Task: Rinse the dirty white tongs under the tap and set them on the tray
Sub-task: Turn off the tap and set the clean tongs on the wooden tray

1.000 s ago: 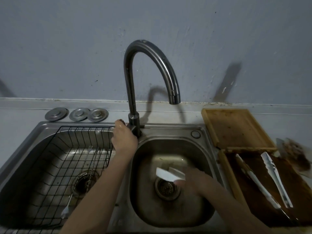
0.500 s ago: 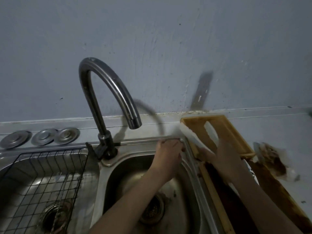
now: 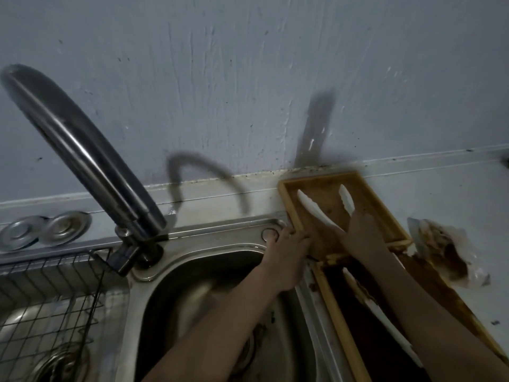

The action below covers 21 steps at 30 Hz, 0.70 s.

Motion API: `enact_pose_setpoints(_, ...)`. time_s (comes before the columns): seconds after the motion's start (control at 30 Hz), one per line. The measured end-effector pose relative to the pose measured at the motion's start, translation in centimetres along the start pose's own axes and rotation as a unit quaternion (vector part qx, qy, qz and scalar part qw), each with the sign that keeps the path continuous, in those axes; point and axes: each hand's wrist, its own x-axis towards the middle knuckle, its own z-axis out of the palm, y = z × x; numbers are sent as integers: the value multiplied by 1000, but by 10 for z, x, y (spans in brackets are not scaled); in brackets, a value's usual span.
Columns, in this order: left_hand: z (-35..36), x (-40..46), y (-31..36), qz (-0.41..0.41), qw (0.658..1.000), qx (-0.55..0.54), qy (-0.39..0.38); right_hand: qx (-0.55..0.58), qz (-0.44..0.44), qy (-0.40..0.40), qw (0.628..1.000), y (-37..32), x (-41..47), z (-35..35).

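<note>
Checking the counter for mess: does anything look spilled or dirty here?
Yes. Brown residue smears a crumpled wrapper right of the wooden tray, and coats the nearer tray. The right hand holds the white tongs.

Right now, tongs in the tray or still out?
In. The white tongs lie over the floor of the far wooden tray, arms spread, handle end under the right hand; whether its grip holds them, cannot tell.

1. Dim, bluish light is falling across the scene.
2. The tap [image 3: 82,158] is smearing with motion blur and casting a curved shadow on the wall [image 3: 248,78].
3. Wide-angle distortion is bending the edges.
</note>
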Motion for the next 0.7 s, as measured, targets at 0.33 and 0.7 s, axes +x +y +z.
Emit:
enact_pose_setpoints(0.33,-3,-15,5,-4,999,-34,-22,82,-71,99,989,-2,-21,-2)
enact_pose_setpoints(0.7,17,-79,37,119,989,-74,-53,87,-5,206,975,60,-144,-25)
